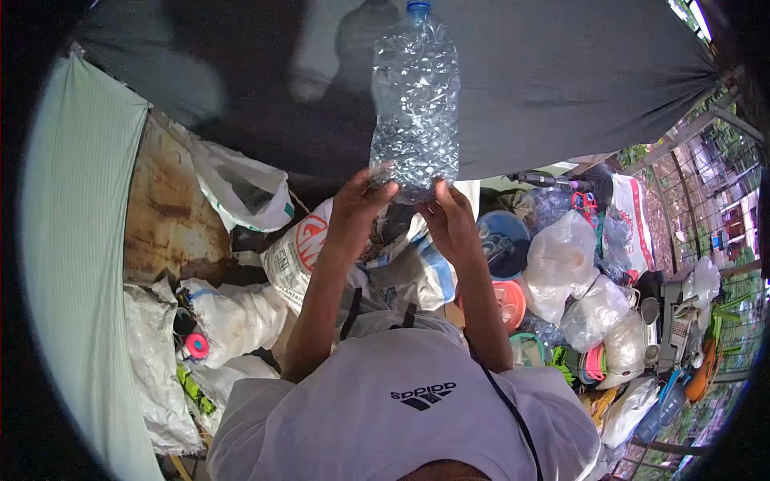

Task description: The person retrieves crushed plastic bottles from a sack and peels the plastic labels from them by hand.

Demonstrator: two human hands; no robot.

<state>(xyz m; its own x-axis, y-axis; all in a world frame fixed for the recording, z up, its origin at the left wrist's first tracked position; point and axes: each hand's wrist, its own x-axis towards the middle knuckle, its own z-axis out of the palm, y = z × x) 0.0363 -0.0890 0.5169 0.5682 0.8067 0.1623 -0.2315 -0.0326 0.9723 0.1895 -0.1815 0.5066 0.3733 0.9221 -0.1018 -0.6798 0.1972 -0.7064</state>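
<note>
Between both hands [358,199] [451,218], clear bottle [415,104], fingers [443,191] partly hidden

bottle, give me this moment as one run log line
left hand: holding bottle base | right hand: holding bottle base | blue cap: on, opposite end from hands

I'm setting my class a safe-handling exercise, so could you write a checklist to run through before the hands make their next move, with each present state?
1. Left hand on the clear bottle: ok, at its lower end.
2. Right hand on it too: ok, same end.
3. Blue cap on: ok.
4. Cap fully tightened: cannot tell.
5. Bottle walls free of creases: not ok, visibly wrinkled.
6. Blue bucket empty: not ok, clear plastic inside.
</note>
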